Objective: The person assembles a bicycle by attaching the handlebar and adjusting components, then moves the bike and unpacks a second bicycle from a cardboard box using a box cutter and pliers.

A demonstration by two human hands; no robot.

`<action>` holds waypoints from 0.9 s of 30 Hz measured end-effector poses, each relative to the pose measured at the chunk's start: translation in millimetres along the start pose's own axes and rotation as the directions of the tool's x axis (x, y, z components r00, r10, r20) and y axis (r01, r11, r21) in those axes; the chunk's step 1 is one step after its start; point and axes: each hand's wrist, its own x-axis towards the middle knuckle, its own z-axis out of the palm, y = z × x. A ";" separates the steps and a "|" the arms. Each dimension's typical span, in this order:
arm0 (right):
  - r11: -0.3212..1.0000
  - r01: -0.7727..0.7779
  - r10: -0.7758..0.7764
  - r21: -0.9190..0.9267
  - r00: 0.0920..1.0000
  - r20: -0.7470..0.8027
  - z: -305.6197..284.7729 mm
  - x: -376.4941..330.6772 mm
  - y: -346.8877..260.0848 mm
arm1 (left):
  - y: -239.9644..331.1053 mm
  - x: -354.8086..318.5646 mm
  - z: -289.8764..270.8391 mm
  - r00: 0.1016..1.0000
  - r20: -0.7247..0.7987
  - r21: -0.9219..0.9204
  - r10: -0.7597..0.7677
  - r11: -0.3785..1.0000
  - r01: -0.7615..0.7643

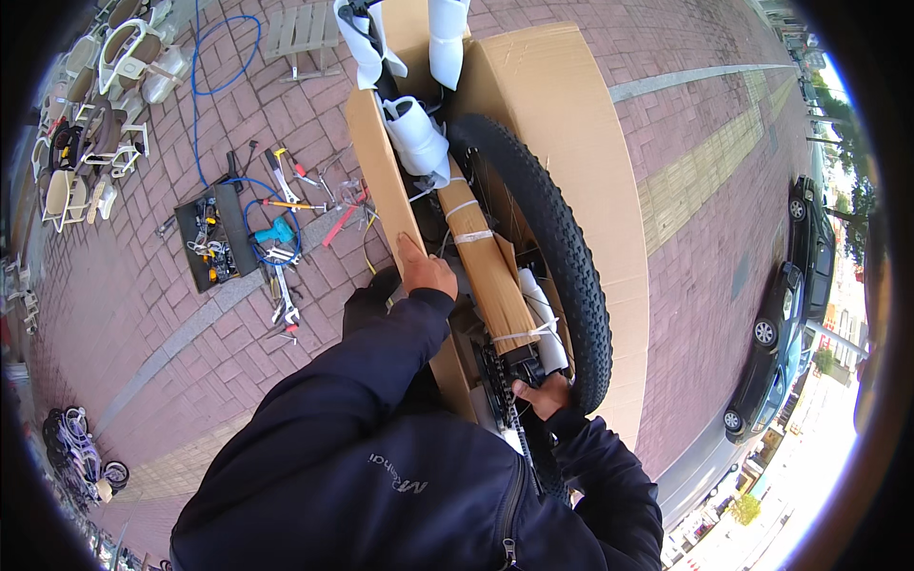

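A partly packed bicycle stands in an open cardboard box (609,228) in front of me. My left hand (428,271) is closed over the top edge of the box's left wall. My right hand (545,395) reaches in at the near end, by the chain (497,381) and the lower end of the wrapped tube. Its fingers are curled on a dark part of the bicycle, largely hidden. Brown cardboard (481,257) tied with white straps covers that tube. To its right, a knobby black tyre (562,228) curves along. White foam sleeves (419,138) wrap parts at the far end.
Left of the box, an open toolbox (211,243), a teal power tool (274,231), wrenches (283,300) and a blue hose (197,105) lie on brick paving. Child seats (124,57) are heaped at far left, a small bicycle (81,447) nearer. Cars (766,352) stand at right.
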 end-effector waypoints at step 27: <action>0.919 -0.196 0.206 -0.341 0.979 -0.008 -63.4 -283.0 -112.2 | 7.7 -10.1 29.0 0.979 0.186 0.106 -0.080 0.992 0.060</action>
